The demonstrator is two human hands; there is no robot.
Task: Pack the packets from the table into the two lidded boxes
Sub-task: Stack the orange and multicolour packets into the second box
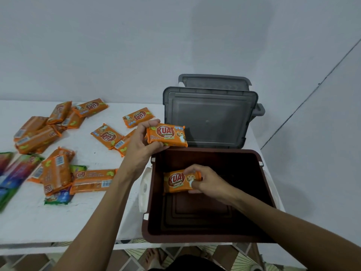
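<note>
Orange packets: one (167,134) gripped by left hand (143,140) above the brown box (267,184); another (176,182) pinched inside it by right hand (203,180).

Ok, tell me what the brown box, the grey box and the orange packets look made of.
Brown box: probably moulded plastic, matte; stepped floor ridges and rounded rim. Grey box: plastic too, smooth, slightly translucent-looking; moulded handle. Orange packets: thin glossy plastic film, judging by glints, wrinkles and crimped ends.

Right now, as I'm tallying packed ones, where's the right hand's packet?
Head view: the packet is inside the brown box, far-left part, held by the right hand.
</note>
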